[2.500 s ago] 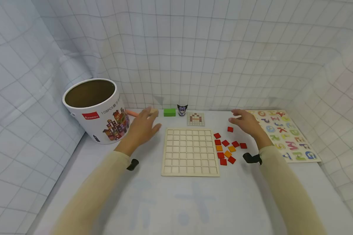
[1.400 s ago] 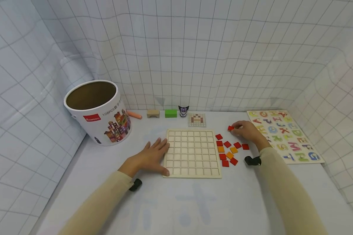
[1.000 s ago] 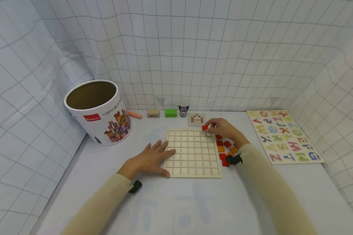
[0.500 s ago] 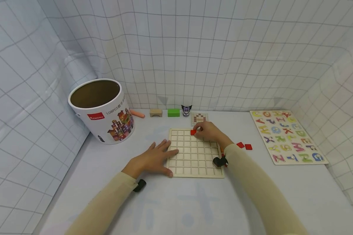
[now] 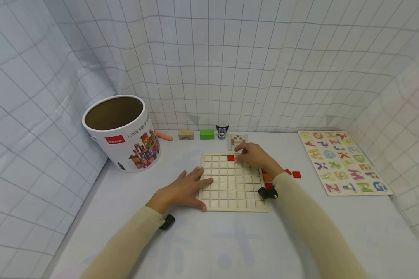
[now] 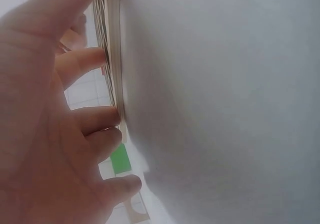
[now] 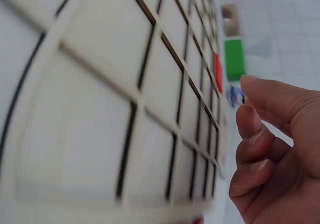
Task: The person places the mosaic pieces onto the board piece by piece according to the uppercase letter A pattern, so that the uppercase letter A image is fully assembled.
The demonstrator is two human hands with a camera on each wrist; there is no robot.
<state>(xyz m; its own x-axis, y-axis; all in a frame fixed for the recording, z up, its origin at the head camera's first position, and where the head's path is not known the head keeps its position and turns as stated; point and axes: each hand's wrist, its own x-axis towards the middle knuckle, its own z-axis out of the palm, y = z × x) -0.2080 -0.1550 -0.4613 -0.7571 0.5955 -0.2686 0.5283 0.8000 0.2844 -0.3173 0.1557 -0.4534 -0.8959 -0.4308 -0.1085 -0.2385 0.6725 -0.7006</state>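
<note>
A pale wooden grid board (image 5: 230, 190) lies flat on the table. One red square tile (image 5: 231, 158) sits in a cell of its far row. Just right of that tile is my right hand (image 5: 256, 155), with thumb and forefinger parted, nothing between them and the other fingers curled in the right wrist view. My left hand (image 5: 183, 190) rests at the board's left edge with fingers spread, some touching its border. More red tiles (image 5: 296, 174) and an orange tile (image 5: 267, 177) lie right of the board, partly hidden by the right arm.
Behind the board stand a small pattern card (image 5: 233, 142), a figurine (image 5: 222, 131), a green block (image 5: 206, 134), an arch block (image 5: 186, 134) and an orange stick (image 5: 164, 136). A large white bucket (image 5: 125, 143) is at left, an alphabet board (image 5: 345, 162) at right.
The left hand came down to the board's edge. The right hand picked up a red tile at the far right, carried it left to the far row, let go and drew slightly right.
</note>
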